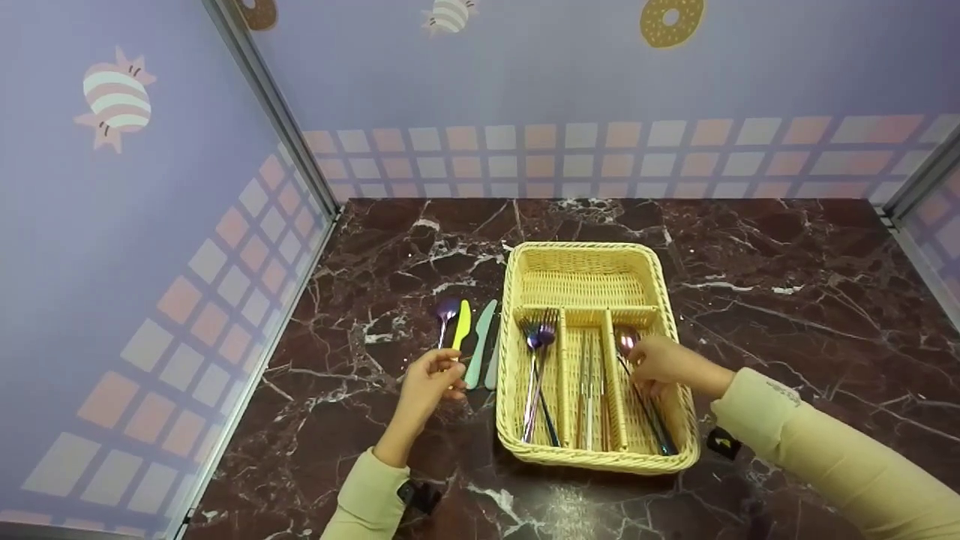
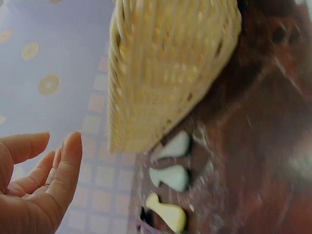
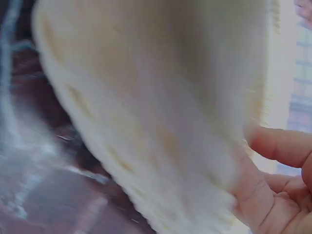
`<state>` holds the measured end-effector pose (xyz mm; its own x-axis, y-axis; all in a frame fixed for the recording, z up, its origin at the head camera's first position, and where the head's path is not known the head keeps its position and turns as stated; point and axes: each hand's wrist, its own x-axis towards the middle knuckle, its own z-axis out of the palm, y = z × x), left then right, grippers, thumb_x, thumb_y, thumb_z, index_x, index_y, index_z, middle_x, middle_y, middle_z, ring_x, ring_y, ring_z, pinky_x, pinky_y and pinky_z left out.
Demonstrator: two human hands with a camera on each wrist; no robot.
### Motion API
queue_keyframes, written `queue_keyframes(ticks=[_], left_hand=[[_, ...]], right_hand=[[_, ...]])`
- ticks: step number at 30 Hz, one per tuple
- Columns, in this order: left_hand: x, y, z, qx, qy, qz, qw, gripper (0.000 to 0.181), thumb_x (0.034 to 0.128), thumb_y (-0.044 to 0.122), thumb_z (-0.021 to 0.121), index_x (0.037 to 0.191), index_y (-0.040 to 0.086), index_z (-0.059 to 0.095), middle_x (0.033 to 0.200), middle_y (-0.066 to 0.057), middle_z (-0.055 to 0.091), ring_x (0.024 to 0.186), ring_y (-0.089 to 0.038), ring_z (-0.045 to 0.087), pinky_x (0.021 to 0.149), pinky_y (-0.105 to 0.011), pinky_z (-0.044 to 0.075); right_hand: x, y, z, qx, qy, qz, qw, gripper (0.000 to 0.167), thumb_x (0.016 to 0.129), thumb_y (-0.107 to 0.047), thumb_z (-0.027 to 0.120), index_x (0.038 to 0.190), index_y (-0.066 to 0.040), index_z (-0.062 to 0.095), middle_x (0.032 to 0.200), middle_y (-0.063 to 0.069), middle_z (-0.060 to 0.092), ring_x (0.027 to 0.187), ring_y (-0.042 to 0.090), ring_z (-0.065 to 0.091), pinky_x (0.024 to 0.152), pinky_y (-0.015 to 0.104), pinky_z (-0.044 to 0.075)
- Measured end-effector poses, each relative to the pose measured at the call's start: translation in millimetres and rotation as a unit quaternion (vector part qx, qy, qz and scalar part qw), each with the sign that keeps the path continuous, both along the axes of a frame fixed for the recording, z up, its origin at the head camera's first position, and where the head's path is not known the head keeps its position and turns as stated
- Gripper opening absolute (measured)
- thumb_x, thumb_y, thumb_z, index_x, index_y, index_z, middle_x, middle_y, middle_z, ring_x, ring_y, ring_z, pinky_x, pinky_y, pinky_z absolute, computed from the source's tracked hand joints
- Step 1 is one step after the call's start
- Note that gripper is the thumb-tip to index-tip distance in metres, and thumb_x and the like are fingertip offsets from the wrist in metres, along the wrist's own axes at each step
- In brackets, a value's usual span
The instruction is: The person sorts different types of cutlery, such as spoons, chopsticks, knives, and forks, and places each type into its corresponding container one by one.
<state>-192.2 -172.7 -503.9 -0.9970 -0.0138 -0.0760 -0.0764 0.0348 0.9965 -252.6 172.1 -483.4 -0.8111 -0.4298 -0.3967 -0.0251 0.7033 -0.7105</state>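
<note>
In the head view my right hand [image 1: 664,361] reaches into the right compartment of a yellow wicker cutlery basket [image 1: 583,459]. Its fingertips are beside a shiny spoon [image 1: 628,341] whose dark handle lies along that compartment; whether they pinch it is hidden. The right wrist view is blurred, with the basket's side in front of the fingertips. To the basket's left, my left hand [image 1: 429,386] hovers with loosely bent fingers, holding nothing. Near it lie a purple spoon [image 1: 446,309], a yellow knife [image 1: 463,322], a mint-green knife [image 1: 481,349] and a pale knife [image 2: 176,145] close against the basket.
Forks [image 1: 547,330] with purple heads lie in the left compartment, and several chopsticks [image 1: 590,390] in the middle one. A wide compartment spans the basket's far end. Printed wall panels [image 1: 465,90] bound the dark marble table [image 1: 787,300] at the back and sides.
</note>
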Motion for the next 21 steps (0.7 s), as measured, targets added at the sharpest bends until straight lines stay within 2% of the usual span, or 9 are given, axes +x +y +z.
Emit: queue_keyframes(ticks=[2, 3, 5, 7, 10, 14, 17, 19, 21], left_hand=[[-2.1, -4.2, -3.5, -0.024, 0.003, 0.015, 0.9996, 0.033, 0.0841, -0.002, 0.058, 0.111, -0.018, 0.049, 0.081, -0.009, 0.059, 0.064, -0.014, 0.06, 0.055, -0.027, 0.056], [-2.9, -6.4, -5.2, -0.05, 0.011, 0.023, 0.9984, 0.032, 0.0834, -0.001, 0.059, 0.11, -0.017, 0.051, 0.081, -0.011, 0.06, 0.065, -0.014, 0.06, 0.056, -0.027, 0.055], [-4.7, -11.0, -9.3, -0.125, 0.032, 0.045, 0.9906, 0.028, 0.0814, 0.0, 0.062, 0.106, -0.014, 0.056, 0.084, -0.015, 0.063, 0.069, -0.016, 0.061, 0.059, -0.027, 0.055], [-6.6, -15.5, -13.4, -0.209, 0.053, 0.073, 0.9738, 0.025, 0.0792, 0.001, 0.064, 0.102, -0.01, 0.06, 0.087, -0.017, 0.064, 0.072, -0.019, 0.061, 0.064, -0.028, 0.053], [-10.2, -22.1, -21.0, -0.311, 0.064, 0.106, 0.9422, 0.024, 0.076, 0.002, 0.065, 0.099, -0.005, 0.062, 0.088, -0.016, 0.064, 0.076, -0.024, 0.061, 0.069, -0.032, 0.05], [-14.3, -28.8, -32.3, -0.37, 0.046, 0.106, 0.9218, 0.027, 0.0741, 0.0, 0.063, 0.1, -0.007, 0.061, 0.085, -0.017, 0.06, 0.079, -0.03, 0.058, 0.073, -0.042, 0.049], [-16.8, -30.5, -40.1, -0.388, 0.027, 0.099, 0.916, 0.028, 0.0745, -0.001, 0.062, 0.101, -0.011, 0.059, 0.082, -0.017, 0.06, 0.079, -0.031, 0.057, 0.075, -0.045, 0.048], [-19.0, -30.2, -44.7, -0.395, 0.018, 0.097, 0.9133, 0.029, 0.075, -0.001, 0.061, 0.102, -0.012, 0.059, 0.081, -0.017, 0.059, 0.079, -0.031, 0.056, 0.075, -0.045, 0.047], [-20.9, -28.8, -47.8, -0.402, 0.006, 0.095, 0.9107, 0.03, 0.0767, 0.0, 0.06, 0.104, -0.012, 0.058, 0.081, -0.016, 0.059, 0.079, -0.03, 0.056, 0.074, -0.044, 0.047]], right_hand=[[-1.8, 5.6, 11.2, -0.016, 0.001, -0.001, 0.9999, 0.024, 0.079, 0.005, 0.057, 0.097, 0.02, 0.054, 0.074, 0.022, 0.063, 0.052, 0.013, 0.06, 0.052, 0.03, 0.055], [-1.9, 9.4, 17.8, -0.026, 0.003, -0.002, 0.9996, 0.032, 0.082, 0.003, 0.057, 0.108, 0.02, 0.051, 0.079, 0.024, 0.063, 0.055, 0.014, 0.061, 0.055, 0.03, 0.056], [-1.9, 17.8, 30.5, -0.06, 0.007, -0.013, 0.9981, 0.036, 0.085, -0.002, 0.057, 0.113, 0.019, 0.05, 0.088, 0.025, 0.063, 0.062, 0.015, 0.063, 0.061, 0.032, 0.057], [0.1, 27.9, 42.1, -0.111, 0.008, -0.03, 0.9933, 0.042, 0.086, -0.005, 0.058, 0.118, 0.019, 0.047, 0.093, 0.022, 0.064, 0.068, 0.017, 0.064, 0.066, 0.034, 0.057], [5.4, 44.9, 54.5, -0.192, 0.008, -0.052, 0.9799, 0.047, 0.087, -0.009, 0.059, 0.122, 0.019, 0.043, 0.092, 0.008, 0.067, 0.073, 0.016, 0.065, 0.069, 0.034, 0.056], [13.3, 66.3, 57.8, -0.3, 0.009, -0.072, 0.9511, 0.029, 0.089, -0.006, 0.056, 0.116, 0.004, 0.053, 0.088, -0.002, 0.069, 0.073, 0.015, 0.066, 0.068, 0.031, 0.056], [17.3, 77.4, 50.3, -0.387, -0.008, -0.082, 0.9185, 0.021, 0.09, 0.0, 0.052, 0.107, -0.009, 0.059, 0.089, 0.003, 0.069, 0.073, 0.016, 0.066, 0.067, 0.03, 0.056], [18.9, 81.9, 42.1, -0.433, -0.028, -0.084, 0.8969, 0.025, 0.091, 0.003, 0.048, 0.105, -0.012, 0.061, 0.089, 0.005, 0.069, 0.073, 0.016, 0.066, 0.067, 0.029, 0.056], [19.8, 84.8, 33.2, -0.463, -0.048, -0.076, 0.8819, 0.028, 0.092, 0.005, 0.045, 0.105, -0.011, 0.062, 0.09, 0.005, 0.068, 0.074, 0.016, 0.066, 0.068, 0.029, 0.056]])
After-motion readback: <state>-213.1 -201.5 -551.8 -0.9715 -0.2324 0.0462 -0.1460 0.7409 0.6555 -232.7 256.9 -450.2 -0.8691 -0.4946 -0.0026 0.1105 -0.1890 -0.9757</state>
